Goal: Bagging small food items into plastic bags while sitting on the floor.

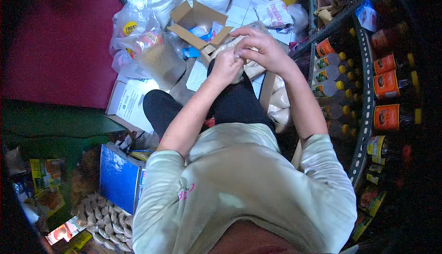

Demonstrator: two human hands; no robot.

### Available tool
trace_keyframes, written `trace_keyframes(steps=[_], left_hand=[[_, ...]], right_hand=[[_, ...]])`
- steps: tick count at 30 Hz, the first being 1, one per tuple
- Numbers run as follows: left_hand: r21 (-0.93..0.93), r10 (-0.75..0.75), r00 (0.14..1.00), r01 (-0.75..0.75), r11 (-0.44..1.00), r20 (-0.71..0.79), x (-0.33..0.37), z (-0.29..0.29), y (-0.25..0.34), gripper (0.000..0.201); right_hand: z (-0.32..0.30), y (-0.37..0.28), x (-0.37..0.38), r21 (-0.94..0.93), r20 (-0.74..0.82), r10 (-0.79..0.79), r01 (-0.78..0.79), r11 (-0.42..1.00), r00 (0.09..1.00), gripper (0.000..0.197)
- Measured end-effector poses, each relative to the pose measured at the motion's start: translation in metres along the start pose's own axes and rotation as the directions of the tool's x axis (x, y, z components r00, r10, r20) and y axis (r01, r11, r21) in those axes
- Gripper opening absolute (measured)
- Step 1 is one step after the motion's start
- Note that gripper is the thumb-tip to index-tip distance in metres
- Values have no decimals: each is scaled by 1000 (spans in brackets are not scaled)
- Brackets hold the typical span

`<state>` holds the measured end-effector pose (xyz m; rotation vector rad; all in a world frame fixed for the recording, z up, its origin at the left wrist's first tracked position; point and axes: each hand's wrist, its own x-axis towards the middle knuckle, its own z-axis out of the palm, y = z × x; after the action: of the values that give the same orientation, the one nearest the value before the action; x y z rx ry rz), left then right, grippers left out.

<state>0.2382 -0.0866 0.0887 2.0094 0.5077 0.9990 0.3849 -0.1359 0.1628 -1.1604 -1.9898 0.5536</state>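
Broadly, we see a dark red surface (60, 42) filling the left and a rack of bottles (329, 74) lining the right, with an open cardboard box (191, 24) beyond the knees. A large clear bag of brown grain (161, 65) stands left of them. Beside the right thigh, plump pale-filled bags (279, 100) lie together in a carton (265, 93) — that much looks done, as far as we can judge. What seems left is the pale-filled clear bag (239, 76) above the lap; we cannot tell whether its mouth is closed. It lies just below the left hand (225, 65), touching it and partly hidden by it, with the right hand (260, 48) just above. Both hands meet, fingers curled and fingertips drawn together — apparently pinching thin plastic, though we cannot make it out.
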Motion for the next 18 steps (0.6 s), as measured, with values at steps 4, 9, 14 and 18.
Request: trace_keyframes(steps=[4,9,14,18], left_hand=[[-294,-219,955,272,916,201,-6,-20,13,72],[-418,-287,890,426,803,356,-22,-25,-3,84],[-500,-310,864,486,717,396,-19,-28,3,83],[-446,-358,855,505,739,375,-16,-34,4,67]], right_hand=[[-3,-12,7,-147,36,-67,72,986,997,12],[3,-12,12,-223,99,77,-54,973,992,12],[-3,-17,23,-169,159,-10,37,985,987,14],[-3,-17,26,-247,266,8,60,967,964,15]])
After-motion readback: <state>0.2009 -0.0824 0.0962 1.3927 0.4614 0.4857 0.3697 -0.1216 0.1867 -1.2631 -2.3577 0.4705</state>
